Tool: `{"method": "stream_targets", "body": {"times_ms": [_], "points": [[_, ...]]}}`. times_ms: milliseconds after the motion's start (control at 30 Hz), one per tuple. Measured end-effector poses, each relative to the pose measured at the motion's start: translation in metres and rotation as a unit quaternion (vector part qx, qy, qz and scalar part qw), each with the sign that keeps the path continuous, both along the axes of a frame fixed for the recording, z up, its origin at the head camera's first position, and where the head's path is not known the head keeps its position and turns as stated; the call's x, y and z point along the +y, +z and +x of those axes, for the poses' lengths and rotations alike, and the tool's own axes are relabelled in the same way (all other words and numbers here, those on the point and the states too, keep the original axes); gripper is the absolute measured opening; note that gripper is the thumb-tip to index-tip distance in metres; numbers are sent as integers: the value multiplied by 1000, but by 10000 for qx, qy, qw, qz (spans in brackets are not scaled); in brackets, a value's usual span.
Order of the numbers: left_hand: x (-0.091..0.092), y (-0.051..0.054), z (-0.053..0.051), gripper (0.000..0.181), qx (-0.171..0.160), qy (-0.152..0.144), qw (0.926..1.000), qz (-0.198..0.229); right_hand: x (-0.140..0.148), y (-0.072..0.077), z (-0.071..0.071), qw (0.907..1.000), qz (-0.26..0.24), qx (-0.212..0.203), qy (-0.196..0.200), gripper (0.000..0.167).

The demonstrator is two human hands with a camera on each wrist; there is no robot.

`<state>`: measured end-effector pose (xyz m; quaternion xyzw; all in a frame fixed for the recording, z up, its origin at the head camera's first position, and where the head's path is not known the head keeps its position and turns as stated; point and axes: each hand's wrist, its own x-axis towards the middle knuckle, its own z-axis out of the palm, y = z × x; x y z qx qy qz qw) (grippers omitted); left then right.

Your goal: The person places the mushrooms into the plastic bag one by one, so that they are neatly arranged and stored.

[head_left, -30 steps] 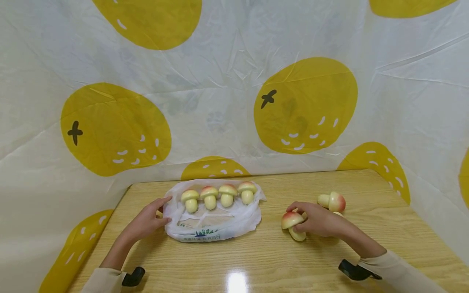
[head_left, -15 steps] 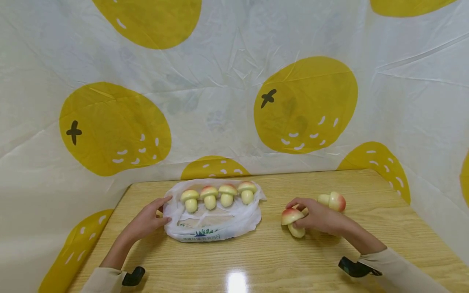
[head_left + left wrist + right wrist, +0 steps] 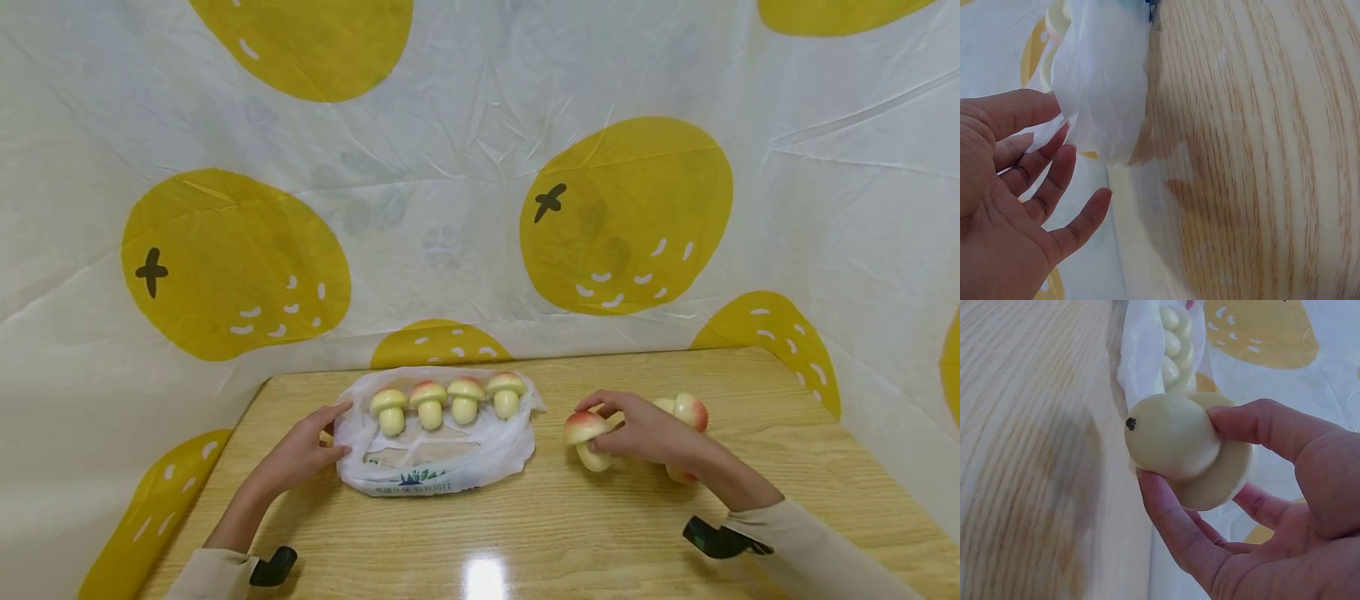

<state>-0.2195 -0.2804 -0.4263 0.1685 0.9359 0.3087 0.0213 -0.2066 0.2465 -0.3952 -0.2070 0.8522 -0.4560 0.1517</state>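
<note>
Right hand [image 3: 643,429] on one toy mushroom [image 3: 586,428]; four in the bag [image 3: 510,450]

Container: white plastic bag, laid open on the wood-grain table [image 3: 375,542], translucent rim standing up around its contents. Green print and lettering run along the near side. Inside, a row of four mushrooms [image 3: 431,405] along the far half, caps away from the wearer, stems toward the wearer. Caps pale yellow, flushed red to varying degrees. The near half shows crumpled plastic and a tan patch.

Left hand [image 3: 303,450]: at the left edge of the bag, grasp relaxed. Thumb and index stand well apart in the head view; the left wrist view shows digits loosely bent, with thumb and some fingertips touching the thin plastic, little finger extended off it.

Right hand: grasping. Thumb and fingers pinch the fifth mushroom about its stem and cap underside; cap up, stem slightly tilted. It sits right of the bag, well apart from it. The right wrist view shows a dark spot on the stem end. Contact with the table: cannot tell.

Beyond the right hand, a red-tipped mushroom [image 3: 692,412] lies on its side; another mushroom [image 3: 681,474] is mostly hidden beneath the forearm
</note>
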Motion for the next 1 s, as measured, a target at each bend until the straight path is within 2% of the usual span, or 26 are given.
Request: {"method": "stream_targets", "body": {"times_ms": [367, 667, 1000], "points": [[1, 3, 1, 68, 8, -18, 10000, 18, -15, 6, -8, 9988, -305, -27, -395, 52], [0, 3, -1, 69, -30, 93, 9999, -73, -30, 12, -13, 9970, -691, -200, -283, 55], [1, 6, 2, 67, -81, 45, 9998, 172, -49, 12, -19, 9953, -943, -192, -112, 51]]}}
